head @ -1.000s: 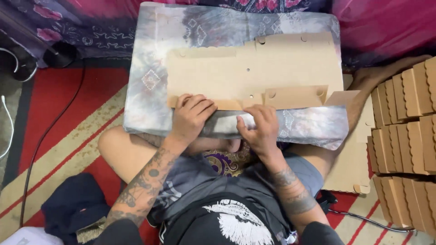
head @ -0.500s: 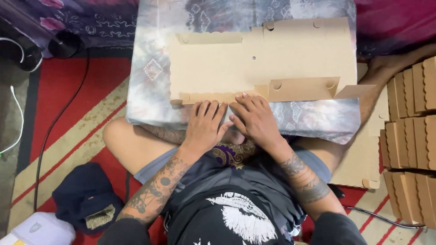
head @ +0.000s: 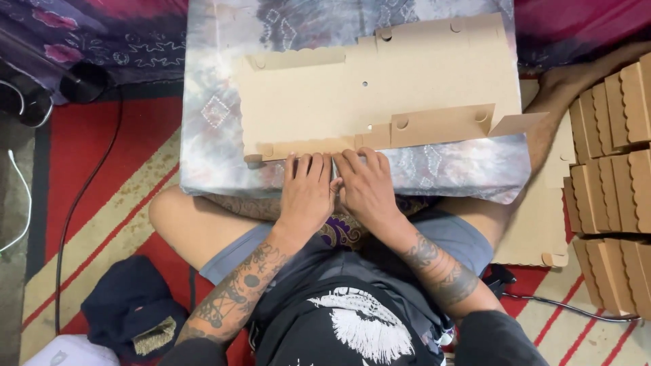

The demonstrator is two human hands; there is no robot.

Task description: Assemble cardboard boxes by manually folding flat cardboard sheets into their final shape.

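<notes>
Both hands, left hand (head: 306, 191) and right hand (head: 366, 186), press flat, fingers released, on the near edge of the flat cardboard box blank (head: 380, 88) atop the cushion (head: 217, 115).

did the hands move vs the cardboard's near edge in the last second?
Yes. Both the left hand and right hand slid back toward the body, off the cardboard sheet.
</notes>
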